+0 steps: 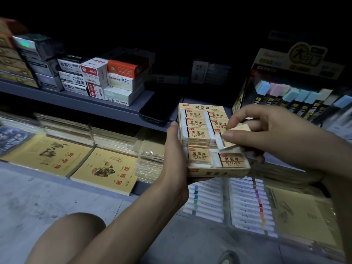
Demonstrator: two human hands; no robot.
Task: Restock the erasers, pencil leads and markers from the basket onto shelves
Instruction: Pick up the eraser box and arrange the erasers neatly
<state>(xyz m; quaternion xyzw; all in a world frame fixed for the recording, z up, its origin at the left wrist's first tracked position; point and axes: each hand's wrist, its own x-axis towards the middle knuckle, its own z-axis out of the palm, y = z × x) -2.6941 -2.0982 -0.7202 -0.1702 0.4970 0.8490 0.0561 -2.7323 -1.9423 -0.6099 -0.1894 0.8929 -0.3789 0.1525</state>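
A cream display box of 2B erasers (202,134) hangs in front of the grey shelf (118,109), filled with several sleeved erasers. My left hand (174,155) grips the box from its left side and underneath. My right hand (266,134) pinches a single eraser (228,139) between thumb and fingers, tilted over the right side of the box. The basket, the pencil leads being restocked and the markers being restocked are out of view.
Small boxes of leads and staples (106,80) stand at the left on the shelf, and a dark phone (158,109) lies on it. A display of pastel erasers (297,96) stands right. Below lie notebooks (106,168) and paint tubes (245,202). My knee (72,239) is bottom left.
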